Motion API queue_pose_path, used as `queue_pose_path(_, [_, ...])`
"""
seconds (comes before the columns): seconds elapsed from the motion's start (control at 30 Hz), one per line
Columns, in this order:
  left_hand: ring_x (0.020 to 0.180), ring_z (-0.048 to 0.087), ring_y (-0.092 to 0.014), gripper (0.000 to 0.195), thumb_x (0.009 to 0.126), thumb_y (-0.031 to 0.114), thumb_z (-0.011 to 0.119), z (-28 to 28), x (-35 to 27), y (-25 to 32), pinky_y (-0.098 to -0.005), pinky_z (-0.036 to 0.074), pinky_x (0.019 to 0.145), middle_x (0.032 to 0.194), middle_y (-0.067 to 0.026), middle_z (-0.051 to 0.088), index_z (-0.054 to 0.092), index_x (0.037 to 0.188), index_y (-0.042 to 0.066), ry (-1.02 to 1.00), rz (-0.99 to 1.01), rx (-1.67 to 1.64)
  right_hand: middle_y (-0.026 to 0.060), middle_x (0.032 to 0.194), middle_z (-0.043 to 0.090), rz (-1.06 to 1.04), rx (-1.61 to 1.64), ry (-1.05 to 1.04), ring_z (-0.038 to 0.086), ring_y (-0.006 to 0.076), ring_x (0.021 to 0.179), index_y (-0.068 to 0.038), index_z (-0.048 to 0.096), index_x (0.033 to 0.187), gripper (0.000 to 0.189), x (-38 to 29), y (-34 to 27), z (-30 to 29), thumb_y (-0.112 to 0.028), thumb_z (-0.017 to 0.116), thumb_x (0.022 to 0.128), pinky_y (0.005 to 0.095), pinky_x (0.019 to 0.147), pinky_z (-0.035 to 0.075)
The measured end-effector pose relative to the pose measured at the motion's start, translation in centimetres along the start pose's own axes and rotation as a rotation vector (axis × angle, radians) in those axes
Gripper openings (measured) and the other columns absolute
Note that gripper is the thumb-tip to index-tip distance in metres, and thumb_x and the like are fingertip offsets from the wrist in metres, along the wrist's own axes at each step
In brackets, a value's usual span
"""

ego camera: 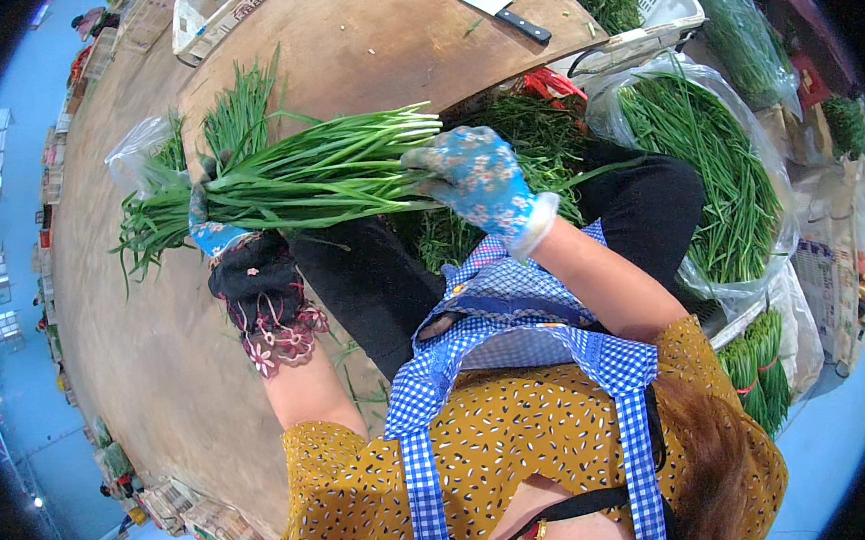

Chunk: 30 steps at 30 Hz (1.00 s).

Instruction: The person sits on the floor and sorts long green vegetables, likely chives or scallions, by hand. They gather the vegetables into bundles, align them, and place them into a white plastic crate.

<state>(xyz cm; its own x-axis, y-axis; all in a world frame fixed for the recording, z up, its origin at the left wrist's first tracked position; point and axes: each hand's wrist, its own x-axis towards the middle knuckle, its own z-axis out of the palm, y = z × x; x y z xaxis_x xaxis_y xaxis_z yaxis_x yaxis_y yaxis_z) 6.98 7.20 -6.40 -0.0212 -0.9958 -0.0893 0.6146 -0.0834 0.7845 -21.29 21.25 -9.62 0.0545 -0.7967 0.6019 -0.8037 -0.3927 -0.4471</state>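
A thick bunch of green Chinese chives [313, 169] lies sideways above my lap, its pale stem ends to the right and its leaf tips drooping to the left. My left hand [210, 210], in a blue patterned glove with a dark lace-trimmed cuff, grips the bunch around its leafy part. At the stem end, the fingers of my right hand [475, 177] pinch some stems; its blue floral glove hides exactly how many. Below the right hand, loose chives [449, 239] and trimmings lie between my knees.
A cleaver [485, 3] rests on the wooden board [357, 49] ahead. More chives [241, 110] stand behind my left hand. On the right are a plastic-lined container of chives [704, 176], a white crate [658, 6] and banded bundles [759, 371]. A clear bag [139, 155] lies left.
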Motion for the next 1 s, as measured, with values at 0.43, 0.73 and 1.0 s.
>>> queue_pose_path(0.43, [0.096,0.057,-0.031,0.03,0.081,0.012,0.053,7.3,-2.0,-3.0,-0.0446,0.046,0.086,0.106,-0.0168,0.061,0.059,0.107,-0.003,0.301,-0.198,-0.028,0.0077,0.078,0.064,0.157,-0.422,-0.537,0.062,0.0236,0.076,-0.013,0.062,0.075,0.012,-4.2,4.7,-1.2,-0.024,0.061,0.071,0.0384,0.066,0.046])
queue_pose_path(0.73, [0.094,0.059,-0.025,0.026,0.081,0.012,0.054,13.9,-4.7,-4.4,-0.0405,0.048,0.084,0.103,-0.0124,0.062,0.062,0.103,0.001,0.292,-0.167,0.0,0.0103,0.081,0.065,0.11,0.027,0.008,0.062,0.028,0.074,-0.009,0.064,0.093,0.029,3.2,-2.1,-4.3,-0.027,0.069,0.072,0.0364,0.065,0.049])
queue_pose_path(1.0, [0.093,0.059,-0.024,0.025,0.081,0.012,0.058,14.3,-4.7,-4.1,-0.0403,0.049,0.082,0.099,-0.0109,0.063,0.063,0.103,0.002,0.221,-0.25,-0.076,0.0136,0.068,0.061,0.417,-0.047,-0.196,0.061,0.0309,0.062,-0.008,0.065,0.08,0.028,0.5,-2.8,-0.6,-0.036,0.068,0.074,0.0393,0.054,0.047])
